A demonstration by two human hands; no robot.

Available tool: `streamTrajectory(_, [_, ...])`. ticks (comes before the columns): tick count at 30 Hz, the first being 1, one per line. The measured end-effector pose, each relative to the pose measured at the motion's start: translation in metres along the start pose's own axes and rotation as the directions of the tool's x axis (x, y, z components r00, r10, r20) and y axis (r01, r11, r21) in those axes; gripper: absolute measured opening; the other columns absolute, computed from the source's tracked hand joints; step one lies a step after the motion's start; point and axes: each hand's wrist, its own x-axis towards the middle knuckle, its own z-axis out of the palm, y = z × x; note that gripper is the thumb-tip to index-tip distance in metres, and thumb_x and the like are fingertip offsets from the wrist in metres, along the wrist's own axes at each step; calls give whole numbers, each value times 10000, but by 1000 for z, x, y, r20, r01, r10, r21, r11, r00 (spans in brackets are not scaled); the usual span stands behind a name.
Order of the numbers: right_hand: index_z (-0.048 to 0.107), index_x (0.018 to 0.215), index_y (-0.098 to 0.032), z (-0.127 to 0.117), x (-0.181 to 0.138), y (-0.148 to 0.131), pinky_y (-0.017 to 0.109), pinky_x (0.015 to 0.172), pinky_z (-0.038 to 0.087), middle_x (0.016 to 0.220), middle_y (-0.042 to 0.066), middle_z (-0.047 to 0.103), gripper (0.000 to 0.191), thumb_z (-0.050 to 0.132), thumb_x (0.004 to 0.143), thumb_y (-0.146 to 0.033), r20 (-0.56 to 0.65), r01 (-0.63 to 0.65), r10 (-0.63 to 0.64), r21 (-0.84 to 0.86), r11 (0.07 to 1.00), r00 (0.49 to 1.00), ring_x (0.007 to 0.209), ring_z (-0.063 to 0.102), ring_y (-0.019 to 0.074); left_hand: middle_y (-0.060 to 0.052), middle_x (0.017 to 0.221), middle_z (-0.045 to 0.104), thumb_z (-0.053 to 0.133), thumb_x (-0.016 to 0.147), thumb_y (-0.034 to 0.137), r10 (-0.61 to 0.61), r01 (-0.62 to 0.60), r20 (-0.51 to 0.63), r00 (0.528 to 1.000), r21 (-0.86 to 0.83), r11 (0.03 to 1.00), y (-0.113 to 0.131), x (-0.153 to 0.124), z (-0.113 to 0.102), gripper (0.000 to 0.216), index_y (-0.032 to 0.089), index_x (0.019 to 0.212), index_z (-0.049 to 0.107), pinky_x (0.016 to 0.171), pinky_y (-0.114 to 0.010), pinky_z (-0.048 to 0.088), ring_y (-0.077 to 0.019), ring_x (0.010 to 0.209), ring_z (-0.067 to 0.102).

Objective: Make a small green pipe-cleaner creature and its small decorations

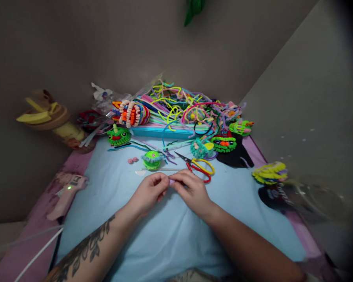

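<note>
My left hand and my right hand meet over the light blue cloth, fingertips pinched together on a small pale purple piece, too small to identify. Just beyond my right hand lie scissors with red and yellow handles. A round green pipe-cleaner figure sits just past my left hand, with two small pink bits beside it.
A heap of coloured pipe cleaners and several finished figures fill the back of the table by a blue tray. A pink glue gun lies at the left edge. A yellow coiled piece sits right. Walls close in behind and right.
</note>
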Motion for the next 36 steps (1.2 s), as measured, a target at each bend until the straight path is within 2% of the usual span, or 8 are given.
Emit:
streamTrajectory(6, [662,904,-194,0,-1,0,272,699,516,803,42,651,108,579,852,-152,-7,19,-20,-36,999,1000,775,616,154,55,529,458,630,745,441,31,-29,-25,999,53,998,0,1,-1,317,137,683,563,414,-184,257,-54,437,352])
streamTrajectory(20, [699,812,-218,1,-2,2,276,637,535,725,30,675,75,625,821,-206,-31,43,-44,-33,999,999,688,630,154,69,483,397,637,717,458,49,-43,-45,998,131,991,0,0,3,330,142,651,567,436,-204,205,-61,431,298])
streamTrajectory(23, [695,910,-226,0,-2,4,280,660,535,785,40,677,112,633,817,-214,-3,61,-61,-31,998,998,730,626,160,63,489,405,602,751,450,110,-103,-22,994,212,972,9,-3,-1,317,147,661,572,444,-200,227,-70,445,317])
streamTrajectory(25, [652,1076,-233,-2,-3,5,273,637,532,923,67,666,278,660,798,-239,6,71,-71,-34,997,997,732,611,154,59,488,416,571,780,444,156,-146,-10,988,291,945,21,-6,-15,304,155,684,581,453,-199,251,-80,452,334])
streamTrajectory(27, [571,1219,-246,-5,-3,6,265,595,523,1050,92,628,445,672,786,-257,-8,63,-63,-50,997,998,700,586,138,45,510,459,552,798,437,196,-168,-30,980,403,900,33,-9,-35,294,163,701,589,473,-201,282,-91,472,369])
streamTrajectory(30, [542,1257,-262,-7,-3,9,272,598,520,1079,92,615,472,649,799,-239,-31,31,-34,-81,996,999,675,567,129,-10,645,591,540,806,406,278,-207,-4,961,654,728,42,-10,-68,271,168,727,643,609,-224,375,-143,639,514])
streamTrajectory(33, [608,1173,-259,-5,-3,9,313,696,529,1014,80,653,365,621,814,-196,-27,62,-64,-83,995,998,777,609,164,-27,700,643,527,808,352,123,-139,86,989,840,524,38,-7,-83,235,177,750,673,611,-237,372,-157,643,536])
streamTrajectory(36, [638,1119,-261,-1,-3,7,356,769,515,924,62,682,313,590,826,-159,14,141,-141,-63,988,990,853,624,187,-23,692,649,504,806,301,51,-90,77,996,919,385,30,-5,-83,206,188,737,662,583,-237,354,-152,613,536])
